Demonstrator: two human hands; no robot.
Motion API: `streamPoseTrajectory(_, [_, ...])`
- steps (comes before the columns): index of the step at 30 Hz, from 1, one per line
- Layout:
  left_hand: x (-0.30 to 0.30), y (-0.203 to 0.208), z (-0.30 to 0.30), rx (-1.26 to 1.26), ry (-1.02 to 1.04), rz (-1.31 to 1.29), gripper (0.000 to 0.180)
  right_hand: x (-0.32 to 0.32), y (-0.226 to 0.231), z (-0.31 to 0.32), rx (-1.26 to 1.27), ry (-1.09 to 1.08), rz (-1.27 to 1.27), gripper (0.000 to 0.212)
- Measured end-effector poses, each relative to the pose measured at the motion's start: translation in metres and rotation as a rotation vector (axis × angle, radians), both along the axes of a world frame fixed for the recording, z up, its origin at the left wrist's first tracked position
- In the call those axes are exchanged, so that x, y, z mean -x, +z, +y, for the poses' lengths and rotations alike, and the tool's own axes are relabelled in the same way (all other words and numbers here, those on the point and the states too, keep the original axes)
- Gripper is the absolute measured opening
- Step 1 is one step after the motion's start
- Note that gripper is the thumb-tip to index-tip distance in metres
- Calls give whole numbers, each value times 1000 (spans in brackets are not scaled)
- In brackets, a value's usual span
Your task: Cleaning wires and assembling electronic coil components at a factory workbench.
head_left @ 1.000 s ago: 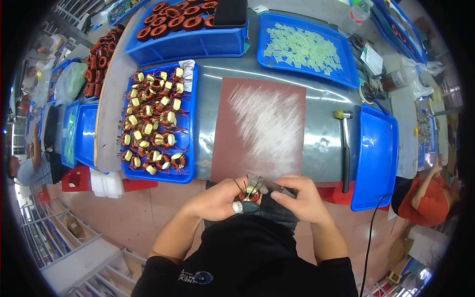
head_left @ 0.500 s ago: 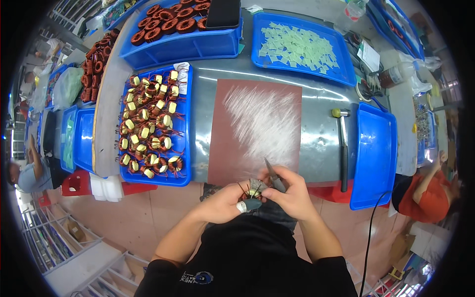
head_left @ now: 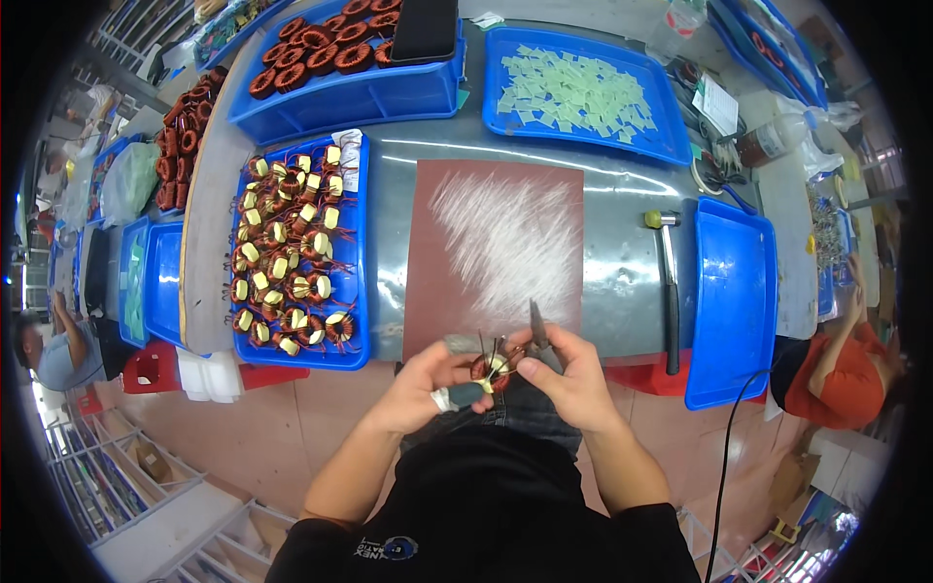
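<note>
Close to my body, my left hand [head_left: 413, 396] is closed around a copper-wound ring coil [head_left: 500, 380] with pale yellow tape and several dark wire ends sticking up. Dark green covering wraps its thumb, with white tape below, and a grey cover sits on another finger. My right hand [head_left: 579, 387] grips a dark, pointed hand tool [head_left: 538, 328], tip up and away from me; its exact kind is not clear. Those fingers also meet the coil's right side. Both hands are at the near edge of a reddish-brown sheet [head_left: 428, 282] with white scratches.
A blue tray [head_left: 362, 253] of taped coils lies left, below a blue bin [head_left: 340, 109] of bare coils with a dark flat device on it. Pale green pieces fill another blue tray [head_left: 496, 117]. A hammer [head_left: 670, 291] lies right, beside a blue tray [head_left: 729, 301]. People sit at both sides.
My left hand has shifted slightly left and opened up around the coil, which now shows more of its winding. The tool in my right hand points more upright. The whole view has shifted a little.
</note>
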State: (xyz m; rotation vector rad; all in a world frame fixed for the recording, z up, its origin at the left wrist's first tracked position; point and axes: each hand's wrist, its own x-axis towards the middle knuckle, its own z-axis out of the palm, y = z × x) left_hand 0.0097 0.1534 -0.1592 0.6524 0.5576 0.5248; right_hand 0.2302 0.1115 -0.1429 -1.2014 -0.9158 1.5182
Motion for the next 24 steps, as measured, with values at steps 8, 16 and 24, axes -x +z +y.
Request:
streamPoseTrajectory(8, [-26, -11, -21, -685, 253, 533, 61, 21, 7, 0, -75, -60, -167, 26])
streamPoseTrajectory(16, [-20, -5, -11, -258, 246, 122, 46, -10, 0, -13, 61, 7, -95, 21])
streamPoseTrajectory(24, [-16, -2, -8, -288, 179, 209, 36, -15, 7, -14, 141, 233, -78, 25])
